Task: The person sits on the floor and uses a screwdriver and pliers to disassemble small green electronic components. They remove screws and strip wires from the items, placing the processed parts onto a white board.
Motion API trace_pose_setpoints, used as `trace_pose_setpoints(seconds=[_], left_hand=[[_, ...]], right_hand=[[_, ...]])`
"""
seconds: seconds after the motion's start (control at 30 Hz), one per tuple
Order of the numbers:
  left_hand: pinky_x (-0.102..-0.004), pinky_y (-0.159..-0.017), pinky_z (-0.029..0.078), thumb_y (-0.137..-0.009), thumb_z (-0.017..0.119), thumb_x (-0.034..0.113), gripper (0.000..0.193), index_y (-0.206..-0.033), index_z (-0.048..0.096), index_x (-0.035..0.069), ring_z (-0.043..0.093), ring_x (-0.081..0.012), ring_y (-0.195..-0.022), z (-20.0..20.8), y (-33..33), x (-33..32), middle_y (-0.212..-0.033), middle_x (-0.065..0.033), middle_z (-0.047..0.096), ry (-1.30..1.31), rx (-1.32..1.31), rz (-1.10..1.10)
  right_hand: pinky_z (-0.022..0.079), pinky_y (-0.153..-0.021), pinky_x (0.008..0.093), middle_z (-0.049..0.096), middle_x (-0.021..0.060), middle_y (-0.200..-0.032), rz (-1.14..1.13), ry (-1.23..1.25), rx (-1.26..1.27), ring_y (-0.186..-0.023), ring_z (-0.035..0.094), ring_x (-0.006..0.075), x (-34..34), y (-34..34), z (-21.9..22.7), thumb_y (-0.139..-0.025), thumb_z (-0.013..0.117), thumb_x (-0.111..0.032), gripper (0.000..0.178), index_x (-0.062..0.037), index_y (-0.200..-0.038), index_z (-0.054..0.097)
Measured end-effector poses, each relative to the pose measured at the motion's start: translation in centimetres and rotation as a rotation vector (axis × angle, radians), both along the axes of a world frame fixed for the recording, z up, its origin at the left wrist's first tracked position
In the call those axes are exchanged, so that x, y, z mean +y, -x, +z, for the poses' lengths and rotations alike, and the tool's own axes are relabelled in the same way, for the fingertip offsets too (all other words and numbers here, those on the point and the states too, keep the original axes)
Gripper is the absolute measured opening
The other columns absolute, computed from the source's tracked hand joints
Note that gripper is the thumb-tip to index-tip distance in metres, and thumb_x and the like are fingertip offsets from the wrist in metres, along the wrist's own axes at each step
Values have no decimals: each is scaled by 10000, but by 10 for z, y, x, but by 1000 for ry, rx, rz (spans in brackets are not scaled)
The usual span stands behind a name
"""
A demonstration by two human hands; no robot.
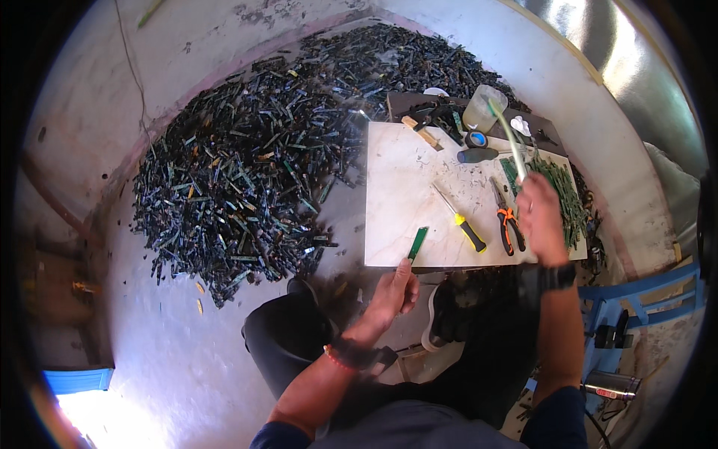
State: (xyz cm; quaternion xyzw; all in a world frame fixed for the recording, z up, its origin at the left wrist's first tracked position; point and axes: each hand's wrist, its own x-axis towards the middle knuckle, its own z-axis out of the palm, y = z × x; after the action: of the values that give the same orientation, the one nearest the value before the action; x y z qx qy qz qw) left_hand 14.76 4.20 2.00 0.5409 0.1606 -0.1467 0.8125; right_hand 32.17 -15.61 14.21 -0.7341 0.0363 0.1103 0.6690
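Note:
Between the thumb and fingers of my left hand (398, 293) is a narrow green circuit board strip (419, 243), its far end over the near edge of the white board (396, 187). My right hand (541, 213), smeared by motion, is closed round a long pale brush (514, 146). The brush's greenish tip is at the mouth of a cloudy plastic container (479, 116); whether it touches the inside I cannot tell. Left of my right hand lie orange-and-black pliers (508, 221) and a yellow-and-black screwdriver (470, 233).
A stack of green strips (562, 194) lies at the board's right side. Tape (476, 140), a dark handle-shaped piece (477, 156) and a yellowish block (422, 133) are near its far edge. A big heap of dark strips (262, 157) covers the floor leftward. A blue chair (651, 299) stands at right.

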Motion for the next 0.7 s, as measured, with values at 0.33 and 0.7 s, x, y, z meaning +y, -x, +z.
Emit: trace_pose_setpoints(seconds=[0.33, 0.7], left_hand=[[-255, -477, 319, -950, 263, 626, 645, -695, 462, 68, 400, -121, -495, -1, -1, -1, -607, -40, 454, 58, 87, 82], [-257, -442, 299, -940, 273, 645, 644, -680, 446, 82, 390, -122, -453, -10, 0, -4, -582, -38, 453, 123, 101, 114]], right_hand=[[347, -545, 216, 480, -20, -664, 330, 248, -9, -620, 405, 44, -22, 135, -71, -957, 530, -176, 242, 52, -951, 612], [382, -550, 239, 525, 38, -661, 402, 362, -170, -606, 444, 81, -21, 143, -84, -937, 556, -153, 209, 48, -956, 612]])
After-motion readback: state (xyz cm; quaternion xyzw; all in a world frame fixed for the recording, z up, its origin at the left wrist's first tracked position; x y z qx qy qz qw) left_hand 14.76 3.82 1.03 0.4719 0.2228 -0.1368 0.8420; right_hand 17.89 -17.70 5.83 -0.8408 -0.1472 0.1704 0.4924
